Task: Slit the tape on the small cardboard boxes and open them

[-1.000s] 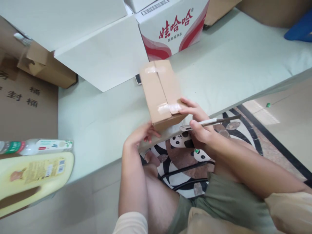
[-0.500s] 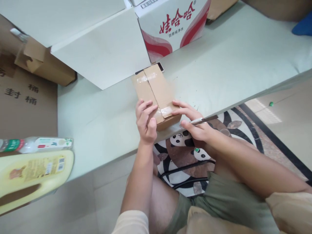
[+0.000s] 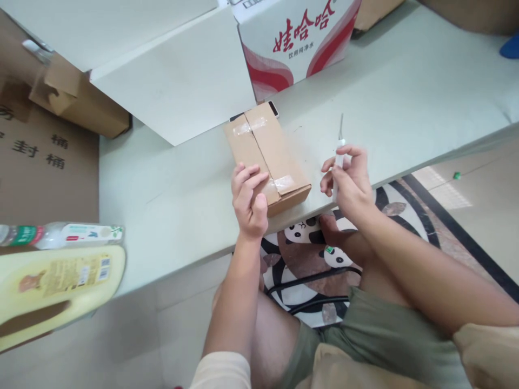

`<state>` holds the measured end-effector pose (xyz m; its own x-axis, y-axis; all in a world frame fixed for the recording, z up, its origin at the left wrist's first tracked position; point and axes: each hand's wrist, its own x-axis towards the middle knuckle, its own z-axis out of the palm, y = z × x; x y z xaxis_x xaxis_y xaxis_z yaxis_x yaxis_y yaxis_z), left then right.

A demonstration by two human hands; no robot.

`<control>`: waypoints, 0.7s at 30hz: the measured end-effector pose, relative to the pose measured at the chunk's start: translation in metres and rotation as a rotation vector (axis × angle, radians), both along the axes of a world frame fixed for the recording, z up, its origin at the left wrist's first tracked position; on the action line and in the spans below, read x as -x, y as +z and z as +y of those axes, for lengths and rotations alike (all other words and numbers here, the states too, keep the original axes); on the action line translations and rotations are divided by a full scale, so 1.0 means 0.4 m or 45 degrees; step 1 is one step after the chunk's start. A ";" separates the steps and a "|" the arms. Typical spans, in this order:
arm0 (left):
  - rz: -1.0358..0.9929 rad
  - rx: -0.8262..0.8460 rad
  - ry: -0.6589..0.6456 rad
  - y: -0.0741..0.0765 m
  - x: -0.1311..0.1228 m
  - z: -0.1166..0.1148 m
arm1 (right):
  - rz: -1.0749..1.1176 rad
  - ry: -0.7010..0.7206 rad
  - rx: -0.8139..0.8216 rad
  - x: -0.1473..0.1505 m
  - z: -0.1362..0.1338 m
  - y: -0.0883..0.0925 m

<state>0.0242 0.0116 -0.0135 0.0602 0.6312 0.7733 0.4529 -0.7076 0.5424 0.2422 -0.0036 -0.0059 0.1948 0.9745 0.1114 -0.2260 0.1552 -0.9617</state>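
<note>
A small brown cardboard box (image 3: 279, 146) lies on the pale green table, its top flaps meeting at a seam with clear tape across both ends. My left hand (image 3: 249, 202) holds the box at its near left corner, fingers bent over the top. To the right of the box, my right hand (image 3: 351, 178) is raised and closed round the white handle of a slim knife (image 3: 339, 151). Its thin metal blade points up and away from me, apart from the box. A dark device with a white edge (image 3: 273, 108) shows partly behind the box.
White panels (image 3: 174, 81) and a red-and-white water carton (image 3: 298, 54) stand behind the box. At the left lie a plastic bottle (image 3: 60, 235) and a yellow jug (image 3: 77, 275). The table's front edge (image 3: 446, 154) runs close by my right hand; my legs are below it.
My right hand has left the box's near right corner and moved up and right. The knife has swung from pointing right to pointing away from me. My left hand stays on the box.
</note>
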 end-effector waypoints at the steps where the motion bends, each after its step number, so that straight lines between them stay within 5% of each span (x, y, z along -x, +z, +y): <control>1: -0.001 -0.008 -0.002 0.000 -0.002 0.000 | 0.068 0.061 0.003 -0.006 -0.002 0.006; 4: -0.006 -0.027 0.014 0.002 -0.012 -0.004 | 0.274 0.164 0.027 -0.034 -0.002 0.016; 8: -0.025 -0.034 0.050 0.008 -0.030 -0.008 | 0.321 0.071 -0.008 -0.058 0.007 0.009; 15: 0.006 -0.038 0.124 0.013 -0.046 -0.016 | -0.331 -0.281 -0.678 0.011 -0.028 0.050; 18: 0.035 -0.021 0.186 0.013 -0.053 -0.022 | -0.738 -0.251 -0.894 0.051 -0.074 0.097; 21: 0.041 -0.036 0.218 0.012 -0.054 -0.027 | -1.035 -0.155 -0.869 0.073 -0.108 0.120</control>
